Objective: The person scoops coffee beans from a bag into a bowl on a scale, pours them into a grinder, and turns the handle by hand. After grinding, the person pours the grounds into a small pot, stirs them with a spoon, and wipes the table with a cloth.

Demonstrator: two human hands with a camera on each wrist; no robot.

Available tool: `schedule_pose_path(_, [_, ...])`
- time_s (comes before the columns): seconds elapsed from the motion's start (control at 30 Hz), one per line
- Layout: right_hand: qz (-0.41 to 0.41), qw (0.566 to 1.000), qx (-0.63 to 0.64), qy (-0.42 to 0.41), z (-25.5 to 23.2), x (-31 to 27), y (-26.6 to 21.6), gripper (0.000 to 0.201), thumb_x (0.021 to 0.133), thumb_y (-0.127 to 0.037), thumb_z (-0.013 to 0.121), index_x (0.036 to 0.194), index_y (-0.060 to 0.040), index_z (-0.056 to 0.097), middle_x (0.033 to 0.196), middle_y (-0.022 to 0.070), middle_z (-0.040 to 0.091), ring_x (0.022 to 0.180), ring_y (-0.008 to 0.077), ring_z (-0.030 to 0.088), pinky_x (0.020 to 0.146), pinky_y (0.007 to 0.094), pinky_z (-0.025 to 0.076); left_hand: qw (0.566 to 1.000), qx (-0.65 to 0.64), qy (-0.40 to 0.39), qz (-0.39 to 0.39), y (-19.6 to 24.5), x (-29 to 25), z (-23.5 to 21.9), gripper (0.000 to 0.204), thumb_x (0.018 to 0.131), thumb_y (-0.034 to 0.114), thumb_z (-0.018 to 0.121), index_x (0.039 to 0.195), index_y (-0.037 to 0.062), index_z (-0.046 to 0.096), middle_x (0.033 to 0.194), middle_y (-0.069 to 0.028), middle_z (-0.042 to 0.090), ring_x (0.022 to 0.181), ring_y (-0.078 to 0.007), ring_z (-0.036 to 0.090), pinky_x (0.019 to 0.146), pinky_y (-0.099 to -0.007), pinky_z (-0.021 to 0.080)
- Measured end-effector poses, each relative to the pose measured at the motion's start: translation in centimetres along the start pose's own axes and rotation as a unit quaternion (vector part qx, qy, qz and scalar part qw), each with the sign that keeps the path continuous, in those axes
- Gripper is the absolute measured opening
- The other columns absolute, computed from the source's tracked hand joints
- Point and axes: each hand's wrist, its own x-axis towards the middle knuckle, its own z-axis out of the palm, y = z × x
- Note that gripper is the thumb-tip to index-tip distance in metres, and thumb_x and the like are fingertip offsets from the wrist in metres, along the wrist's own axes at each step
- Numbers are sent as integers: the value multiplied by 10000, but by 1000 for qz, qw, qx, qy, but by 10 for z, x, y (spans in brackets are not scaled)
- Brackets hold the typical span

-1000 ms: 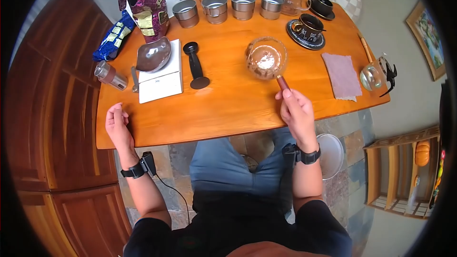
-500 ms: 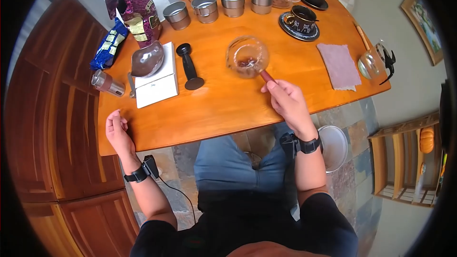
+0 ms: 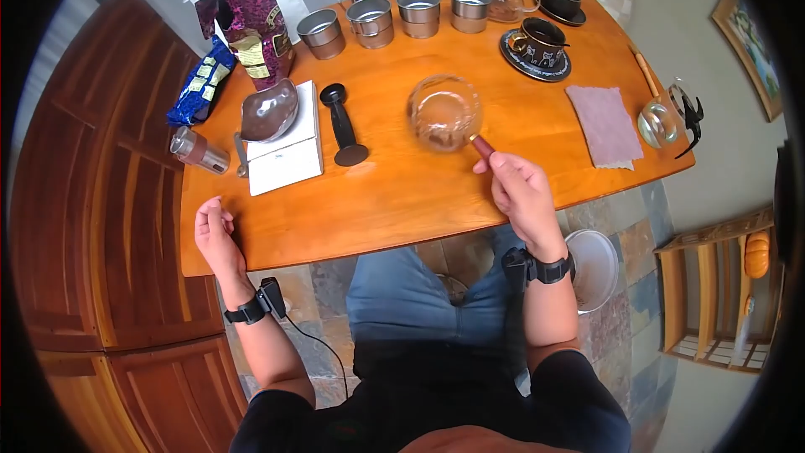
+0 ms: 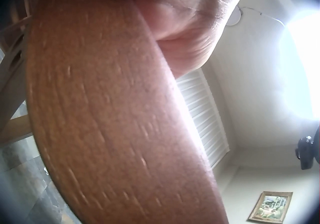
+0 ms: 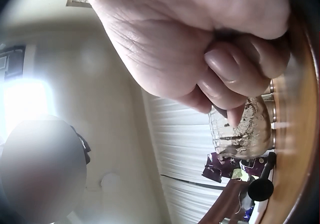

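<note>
My right hand [image 3: 524, 193] grips the reddish-brown handle [image 3: 482, 148] of a round clear glass pot [image 3: 444, 113] over the middle of the table. In the right wrist view, the curled fingers [image 5: 235, 71] partly cover the handle, and dark specks cling to the inside of the glass. The pot looks blurred in the head view. At the table's front left edge my left hand [image 3: 216, 235] rests with loosely curled fingers, holding nothing. Closest to it are a white scale [image 3: 285, 169] bearing a dark shiny bowl [image 3: 270, 111] and a hand grinder [image 3: 199, 153] lying on its side.
A black tamper-like tool [image 3: 342, 126] lies left of the pot. Several metal cups [image 3: 419, 13] line the back beside a glass server [image 3: 506, 4]. On the right are a black cup [image 3: 538, 40] on its saucer, a pink cloth [image 3: 604, 126] and a glass vessel [image 3: 658, 123].
The glass pot has swung left, then slightly back to the right, in my right hand, and the brown stuff inside has shifted. My left hand stays at the table edge. The head view shifts slightly.
</note>
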Motion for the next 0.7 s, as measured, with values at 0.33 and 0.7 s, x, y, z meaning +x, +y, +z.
schedule_pose_path(0.33, [0,1000,-29,11,3,-4,-3,308,1029,-300,560,1021,-10,663,587,-96,394,495,2,311,454,204,212,1000,-4,-5,10,2,-1,2,128,977,175,624,992,53,660,712,30,553,613,-30,421,559,-181,307])
schedule_pose_path(0.7, [9,1000,-26,-6,2,-3,-4,296,1030,-288,558,1006,-8,652,583,-101,372,500,-2,304,453,209,201,1000,2,13,6,3,-2,5,131,974,180,629,984,52,659,717,34,557,608,-26,425,554,-177,309])
